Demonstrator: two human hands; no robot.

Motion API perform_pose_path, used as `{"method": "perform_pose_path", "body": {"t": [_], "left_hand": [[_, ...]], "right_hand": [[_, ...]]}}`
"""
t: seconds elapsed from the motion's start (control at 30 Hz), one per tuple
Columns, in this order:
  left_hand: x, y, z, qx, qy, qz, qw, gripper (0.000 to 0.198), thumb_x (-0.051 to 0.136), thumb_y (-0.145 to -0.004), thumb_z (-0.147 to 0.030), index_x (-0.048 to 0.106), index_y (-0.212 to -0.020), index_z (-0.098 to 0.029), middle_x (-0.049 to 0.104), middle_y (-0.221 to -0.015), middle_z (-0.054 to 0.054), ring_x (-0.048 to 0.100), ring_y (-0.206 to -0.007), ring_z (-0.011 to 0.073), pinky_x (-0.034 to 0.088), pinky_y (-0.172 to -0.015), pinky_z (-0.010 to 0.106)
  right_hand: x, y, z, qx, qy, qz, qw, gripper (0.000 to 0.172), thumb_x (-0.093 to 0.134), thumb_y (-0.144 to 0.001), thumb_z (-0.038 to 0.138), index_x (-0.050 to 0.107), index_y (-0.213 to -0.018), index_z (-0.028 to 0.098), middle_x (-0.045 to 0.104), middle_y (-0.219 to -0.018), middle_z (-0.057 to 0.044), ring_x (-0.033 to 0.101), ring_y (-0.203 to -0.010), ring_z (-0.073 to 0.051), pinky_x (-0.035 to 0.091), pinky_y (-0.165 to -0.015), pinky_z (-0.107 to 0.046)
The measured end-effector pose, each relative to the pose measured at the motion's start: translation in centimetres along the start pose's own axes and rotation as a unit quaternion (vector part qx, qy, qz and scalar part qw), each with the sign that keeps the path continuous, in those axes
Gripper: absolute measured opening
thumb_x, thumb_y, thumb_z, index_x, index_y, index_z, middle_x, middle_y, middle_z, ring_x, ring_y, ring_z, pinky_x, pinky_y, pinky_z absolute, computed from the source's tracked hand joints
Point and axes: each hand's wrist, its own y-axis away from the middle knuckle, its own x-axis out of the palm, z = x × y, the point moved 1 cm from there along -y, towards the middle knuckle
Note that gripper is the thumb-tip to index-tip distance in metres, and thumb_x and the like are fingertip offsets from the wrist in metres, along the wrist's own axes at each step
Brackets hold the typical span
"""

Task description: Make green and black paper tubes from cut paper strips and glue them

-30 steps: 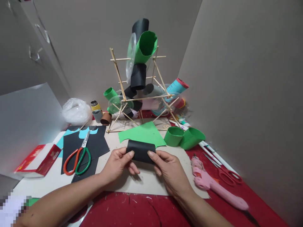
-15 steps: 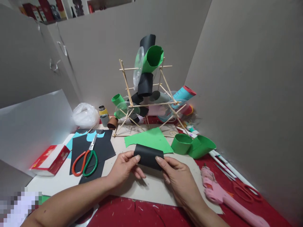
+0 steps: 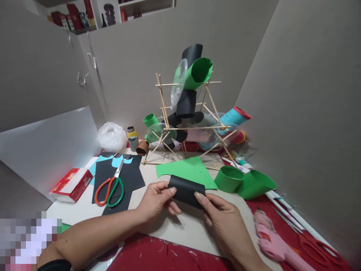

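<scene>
A curled piece of black paper (image 3: 187,189) is held between my two hands, above the pale board (image 3: 180,233). My left hand (image 3: 159,197) pinches its left end, thumb on the near face and fingers behind. At the opposite end, my right hand (image 3: 218,210) grips it the same way; some of its fingers are hidden. Just beyond lies a flat green sheet (image 3: 186,169). Two green paper tubes, one round (image 3: 229,178) and one flared (image 3: 255,184), stand to the right. Behind them rises a wooden stick frame (image 3: 197,128) carrying black and green paper tubes.
Scissors with red and green handles (image 3: 116,192) lie on black sheets (image 3: 104,173) at the left, near a red box (image 3: 72,184). A pink glue gun (image 3: 270,237) and red-handled scissors (image 3: 316,246) rest on the red cloth at the right. A white plastic bag (image 3: 112,136) sits behind.
The whole view has shifted, so the scene appears farther right. Both hands keep their hold on the curled black paper, with little change in their grip.
</scene>
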Motion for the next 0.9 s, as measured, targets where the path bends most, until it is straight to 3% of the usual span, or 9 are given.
{"method": "perform_pose_path", "body": {"t": [0.17,0.3,0.47,0.6,0.7,0.77,0.83,0.9], "left_hand": [[0.0,0.1,-0.1,-0.004,0.004,0.005,1.000,0.038,0.075,-0.073,-0.046,0.063,-0.083,-0.011,0.064,-0.066,0.002,0.066,-0.047,0.0127,0.045,-0.041,0.017],[0.1,0.1,0.0,-0.005,0.003,0.012,1.000,0.040,0.074,-0.074,-0.046,0.063,-0.088,-0.011,0.070,-0.083,0.008,0.066,-0.048,0.0121,0.045,-0.041,0.018],[-0.1,0.0,0.0,-0.010,-0.024,0.003,1.000,0.038,0.073,-0.075,-0.043,0.066,-0.091,-0.009,0.066,-0.061,0.003,0.063,-0.047,0.0124,0.046,-0.044,0.018],[-0.4,-0.3,-0.3,-0.005,-0.047,-0.022,0.999,0.037,0.072,-0.078,-0.040,0.066,-0.097,-0.009,0.069,-0.065,0.005,0.062,-0.049,0.0108,0.047,-0.046,0.018],[-0.6,-0.6,-0.5,-0.007,-0.052,-0.034,0.998,0.036,0.072,-0.079,-0.039,0.065,-0.100,-0.010,0.069,-0.063,0.004,0.061,-0.050,0.0100,0.047,-0.048,0.017],[-0.6,-0.7,-0.4,-0.011,-0.049,-0.039,0.998,0.034,0.072,-0.079,-0.038,0.065,-0.099,-0.011,0.069,-0.062,0.003,0.061,-0.050,0.0099,0.047,-0.048,0.017],[-0.6,-0.8,-0.4,-0.015,-0.048,-0.041,0.998,0.034,0.072,-0.079,-0.039,0.065,-0.098,-0.011,0.069,-0.061,0.003,0.062,-0.051,0.0102,0.047,-0.049,0.017],[-0.5,-0.8,-0.3,-0.017,-0.049,-0.037,0.998,0.035,0.071,-0.079,-0.040,0.065,-0.098,-0.011,0.070,-0.061,0.004,0.062,-0.052,0.0105,0.047,-0.050,0.017]], "right_hand": [[0.0,-0.2,-0.4,0.011,-0.030,0.004,0.999,0.044,0.077,-0.062,0.057,0.062,-0.064,0.016,0.032,-0.047,0.008,0.023,-0.044,-0.008,0.014,-0.042,-0.023],[0.0,-0.3,-0.7,0.004,-0.042,0.009,0.999,0.042,0.077,-0.064,0.054,0.060,-0.065,0.016,0.033,-0.047,0.008,0.024,-0.045,-0.007,0.015,-0.042,-0.022],[0.4,-0.5,-0.6,-0.020,-0.020,0.020,0.999,0.043,0.073,-0.071,0.053,0.054,-0.060,0.016,0.034,-0.044,0.009,0.026,-0.042,-0.007,0.016,-0.041,-0.021],[0.0,-0.3,0.5,-0.009,0.016,0.050,0.999,0.042,0.061,-0.080,0.056,0.062,-0.072,0.015,0.044,-0.041,0.007,0.031,-0.038,-0.007,0.022,-0.038,-0.020],[-2.2,0.7,2.4,-0.038,0.065,0.038,0.996,0.044,0.059,-0.081,0.054,0.068,-0.096,0.014,0.061,-0.057,0.000,0.047,-0.046,-0.012,0.035,-0.041,-0.021],[-4.9,1.8,3.7,-0.085,0.142,-0.023,0.986,0.044,0.062,-0.080,0.050,0.068,-0.106,0.015,0.070,-0.082,-0.007,0.058,-0.061,-0.016,0.045,-0.050,-0.025],[-8.1,3.1,4.1,-0.133,0.260,-0.089,0.952,0.040,0.058,-0.082,0.046,0.068,-0.108,0.017,0.071,-0.098,-0.011,0.062,-0.068,-0.019,0.050,-0.058,-0.030],[-11.4,4.1,3.5,-0.165,0.402,-0.124,0.892,0.039,0.054,-0.084,0.044,0.068,-0.111,0.019,0.068,-0.111,-0.013,0.065,-0.083,-0.024,0.053,-0.072,-0.035]]}}
